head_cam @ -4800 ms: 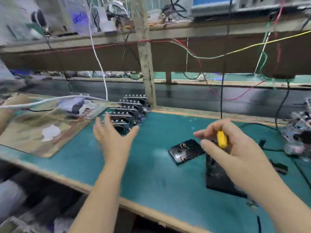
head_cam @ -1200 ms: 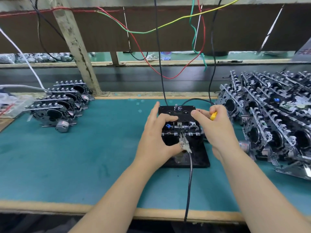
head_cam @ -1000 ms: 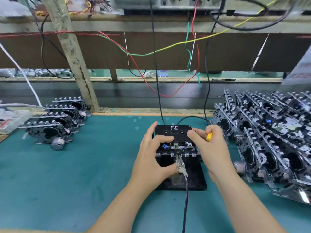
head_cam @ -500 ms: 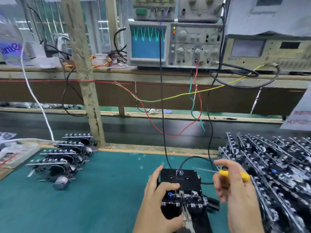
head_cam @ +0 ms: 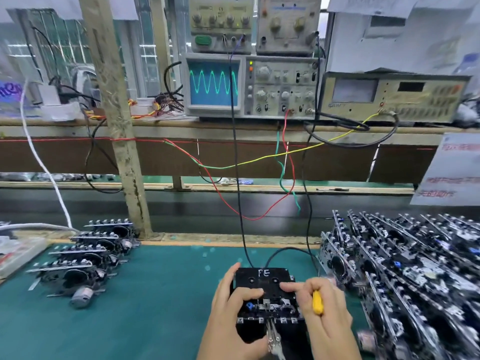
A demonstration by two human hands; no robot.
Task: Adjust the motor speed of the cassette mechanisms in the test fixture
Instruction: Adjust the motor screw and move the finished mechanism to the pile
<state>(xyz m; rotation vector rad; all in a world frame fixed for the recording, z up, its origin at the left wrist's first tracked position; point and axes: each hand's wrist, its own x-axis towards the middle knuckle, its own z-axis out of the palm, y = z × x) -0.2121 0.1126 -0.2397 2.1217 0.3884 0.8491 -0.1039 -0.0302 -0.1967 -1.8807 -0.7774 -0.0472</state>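
Note:
A black test fixture (head_cam: 262,278) marked "FE" sits at the bottom centre of the green bench, with a cassette mechanism (head_cam: 270,306) seated in it. My left hand (head_cam: 231,313) grips the fixture's left side, thumb lying across the top of the mechanism. My right hand (head_cam: 324,315) holds a yellow-handled screwdriver (head_cam: 317,302) and rests on the fixture's right side, forefinger stretched onto the mechanism. A metal clip (head_cam: 272,339) with a cable sits at the fixture's front edge. The oscilloscope (head_cam: 213,84) on the shelf shows a green sine wave.
Several cassette mechanisms (head_cam: 85,258) stand in a row at the left. A dense pile of mechanisms (head_cam: 405,268) fills the right side. Black, red, green and yellow wires (head_cam: 237,178) hang from the instruments to the fixture. A wooden post (head_cam: 122,152) rises behind the bench.
The view has tilted up to take in the oscilloscope. My right hand has come back down from a raised position onto the fixture's right side with the screwdriver. My left hand stays on the fixture.

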